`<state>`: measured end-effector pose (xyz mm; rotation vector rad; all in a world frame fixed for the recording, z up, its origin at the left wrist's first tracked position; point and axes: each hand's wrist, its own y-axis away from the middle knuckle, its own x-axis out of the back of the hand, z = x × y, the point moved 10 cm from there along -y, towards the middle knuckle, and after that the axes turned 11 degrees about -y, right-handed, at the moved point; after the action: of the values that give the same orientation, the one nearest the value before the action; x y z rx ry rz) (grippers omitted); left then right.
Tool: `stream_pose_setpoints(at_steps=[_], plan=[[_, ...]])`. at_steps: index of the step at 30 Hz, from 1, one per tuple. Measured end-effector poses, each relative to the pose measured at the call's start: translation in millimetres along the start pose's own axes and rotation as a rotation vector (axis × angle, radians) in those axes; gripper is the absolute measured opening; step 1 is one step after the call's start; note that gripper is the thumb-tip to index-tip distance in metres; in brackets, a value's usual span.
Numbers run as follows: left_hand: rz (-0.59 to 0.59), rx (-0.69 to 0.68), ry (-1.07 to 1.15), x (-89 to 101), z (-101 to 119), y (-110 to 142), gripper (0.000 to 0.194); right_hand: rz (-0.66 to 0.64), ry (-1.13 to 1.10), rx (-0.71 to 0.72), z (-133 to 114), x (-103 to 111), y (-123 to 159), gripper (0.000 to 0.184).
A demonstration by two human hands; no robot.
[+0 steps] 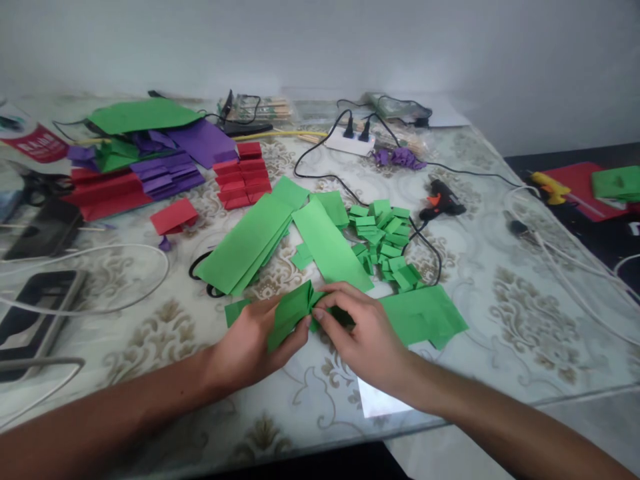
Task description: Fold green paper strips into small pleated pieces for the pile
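My left hand (255,340) is closed around a folded piece of green paper (295,310), thumb in front and fingers behind. Thumb and fingertips of my right hand (363,327) pinch the same paper at its right edge, where the folds bunch together. Just beyond my hands lie long green paper strips (250,240), stacked and slanting, with a single green strip (330,243) beside them. A heap of small green paper pieces (383,237) sits farther right. Flat green paper (425,313) lies partly behind my right hand, near a white sheet (383,398).
A black glue gun (440,200) rests right of the heap, its cord looping nearby. Behind it is a white power strip (350,141). Folded red paper (243,177) and purple paper (167,173) lie at back left. Phones (35,320) and white cables occupy the left side.
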<state>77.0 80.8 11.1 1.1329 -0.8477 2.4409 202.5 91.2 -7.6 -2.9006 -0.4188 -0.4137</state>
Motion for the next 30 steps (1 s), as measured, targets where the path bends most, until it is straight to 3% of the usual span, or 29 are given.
stream_pose_setpoints(at_steps=[11, 19, 25, 30], plan=[[0.011, 0.059, 0.007, -1.5, -9.4, 1.4, 0.016, -0.172, -0.182, -0.145, 2.7, 3.8, -9.5, 0.015], [-0.072, 0.149, 0.110, -8.1, -19.0, 1.7, 0.016, -0.282, -0.434, -0.393, 16.2, -2.6, -4.6, 0.018], [-0.098, 0.247, 0.206, -13.5, -32.8, 4.9, 0.012, -0.185, -0.541, -0.338, 9.7, 6.4, -10.8, 0.019], [-0.097, 0.341, 0.309, -16.4, -42.5, 6.4, 0.011, -0.092, -0.629, -0.384, 17.8, 12.2, -8.3, 0.013]])
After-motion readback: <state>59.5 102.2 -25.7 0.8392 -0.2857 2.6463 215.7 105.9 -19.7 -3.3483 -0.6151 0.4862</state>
